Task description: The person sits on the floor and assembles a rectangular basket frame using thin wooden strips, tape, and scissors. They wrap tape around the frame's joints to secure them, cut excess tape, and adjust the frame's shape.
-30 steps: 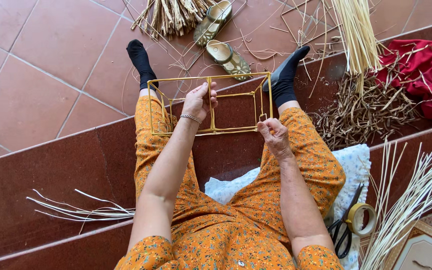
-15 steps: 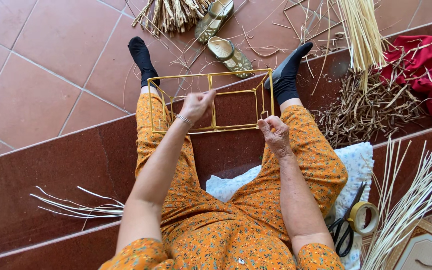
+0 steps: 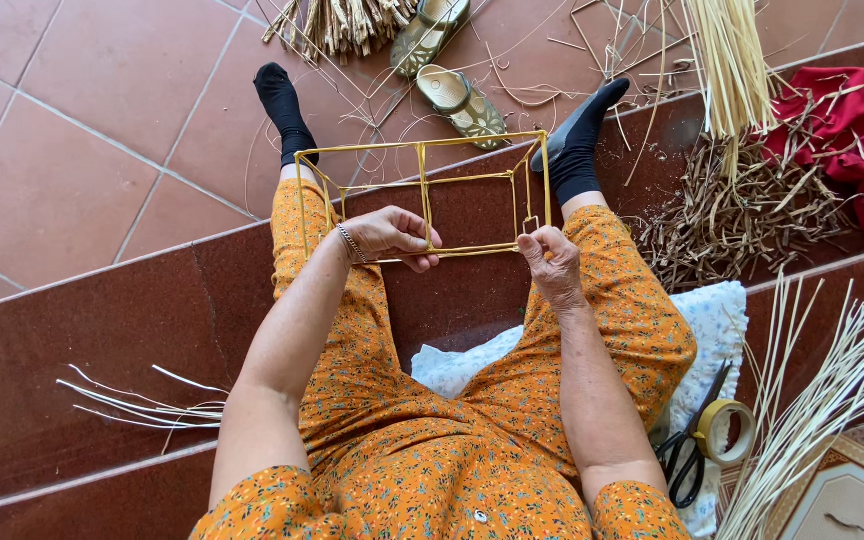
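Observation:
A box-shaped frame (image 3: 422,150) of thin yellow bamboo sticks rests across my knees, above orange floral trousers. My left hand (image 3: 392,235) grips the frame's near bottom stick close to a middle upright, a bracelet on its wrist. My right hand (image 3: 550,262) pinches the frame's near right corner, where a small loop of strip shows. Both feet in black socks rest on the tiled floor beyond the frame.
A pair of sandals (image 3: 449,65) and a straw bundle (image 3: 347,20) lie ahead on the red tiles. Pale bamboo strips (image 3: 822,400), a tape roll (image 3: 724,430) and scissors (image 3: 687,460) sit at my right; dry scraps (image 3: 742,210) and red cloth (image 3: 862,130) farther right. Loose strips (image 3: 142,405) lie left.
My left hand has dropped from the frame's middle upright to the near bottom stick. The frame has tilted and shifted slightly; my right hand stays at the right corner.

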